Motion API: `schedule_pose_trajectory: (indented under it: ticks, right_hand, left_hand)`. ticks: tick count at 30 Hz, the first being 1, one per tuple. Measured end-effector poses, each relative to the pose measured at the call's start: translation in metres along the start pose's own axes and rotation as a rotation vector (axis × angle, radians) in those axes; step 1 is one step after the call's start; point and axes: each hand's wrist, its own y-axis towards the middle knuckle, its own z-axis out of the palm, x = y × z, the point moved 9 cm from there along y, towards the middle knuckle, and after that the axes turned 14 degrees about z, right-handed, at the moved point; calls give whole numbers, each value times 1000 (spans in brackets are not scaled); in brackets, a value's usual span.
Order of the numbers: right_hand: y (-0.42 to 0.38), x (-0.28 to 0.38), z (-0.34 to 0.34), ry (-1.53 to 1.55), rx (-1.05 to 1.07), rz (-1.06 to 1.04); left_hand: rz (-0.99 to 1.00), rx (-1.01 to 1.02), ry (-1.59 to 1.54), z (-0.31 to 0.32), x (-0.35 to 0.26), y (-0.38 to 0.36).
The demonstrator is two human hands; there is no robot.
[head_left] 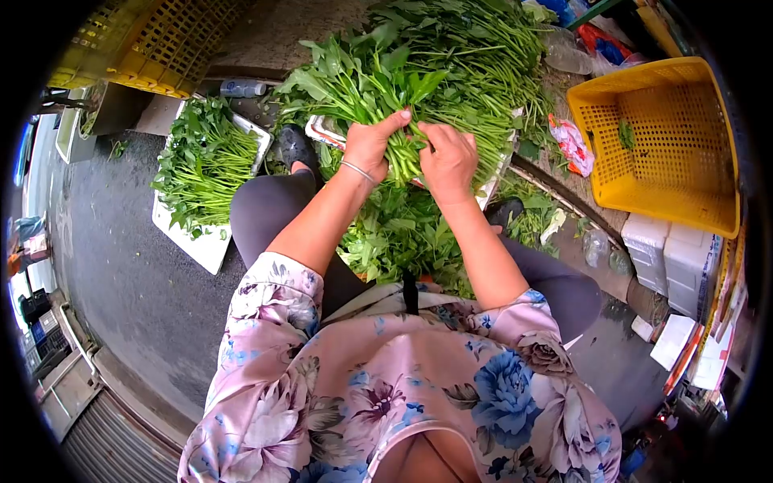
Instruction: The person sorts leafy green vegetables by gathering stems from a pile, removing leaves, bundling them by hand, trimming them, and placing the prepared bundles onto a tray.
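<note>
My left hand (pixel 370 150), with a bracelet at the wrist, is closed around a bunch of leafy greens (pixel 348 79), its leaves pointing away from me and its cut stems toward me. Right beside it, my right hand (pixel 448 161) has its fingers curled in a pinch at the stems of the same bunch. Beyond both hands lies a large pile of long-stemmed greens (pixel 475 68), partly on a white tray (pixel 493 179). Loose leaves (pixel 403 229) are heaped between my legs, under the hands.
To the left, more greens (pixel 211 165) lie on a white foam board (pixel 193 241). A yellow crate (pixel 660 193) stands at right above white foam boxes (pixel 676 262). Another yellow crate (pixel 161 48) is at upper left, near a plastic bottle (pixel 242 88). A red-and-white plastic bag (pixel 572 145) lies at right.
</note>
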Motion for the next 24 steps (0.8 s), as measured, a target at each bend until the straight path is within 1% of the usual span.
schedule_pose_trajectory:
  ticks: [1,2,4,5,6,8,9,11,12,14,15,16,17,18,19,20,21,22,23,24]
  right_hand:
    - [-3,0,1,10,77,32]
    - [-6,0,1,10,78,35]
    - [-14,-31,28,457,379,470]
    - [-17,-39,34,745,486,604]
    - [-17,-46,36,1017,531,799]
    - [-12,-52,48,905,559,788]
    - [-5,-52,48,903,549,799]
    - [7,-49,56,628,669,836]
    - [6,-57,60,854,516,938]
    - [0,-72,67,905,557,989]
    - [-5,-74,63,905,562,987]
    - [-7,-73,44,718,489,836]
    - [-11,-68,24,534,413,682]
    - [-35,-86,24,463,478,729]
    - [-62,-100,21,389,540,774]
    - [-82,-86,9,433,637,835]
    - [-123,-96,19,266,942,871]
    - [-162,-73,30,523,1283,846]
    - [-208,-81,27,99,1735,716]
    - [-200,-69,26,-12,1699,438]
  left_hand:
    - [20,1,2,3,-3,-1]
    - [18,1,3,1,-3,-1]
    - [-12,13,154,-6,-3,-1]
    - [-29,28,114,-5,-1,0]
    - [-29,28,114,-6,-1,1]
    - [-38,98,159,-2,4,-1]
    - [-6,120,182,-2,5,0]
    - [-30,136,203,3,7,-4]
    - [-40,147,222,5,6,-5]
    - [-26,123,219,4,2,1]
    - [-10,72,200,0,-3,3]
    - [2,17,181,-7,-7,4]
    - [-54,-9,129,-16,-3,8]
    - [45,-37,173,-13,-22,8]
    - [22,-33,133,-16,-22,10]
    - [-3,-28,91,-22,-24,13]
    - [-21,-5,107,-24,-25,13]
    - [-22,5,134,-21,-28,9]
    - [-28,4,148,-23,-27,8]
    - [-36,3,165,-25,-26,5]
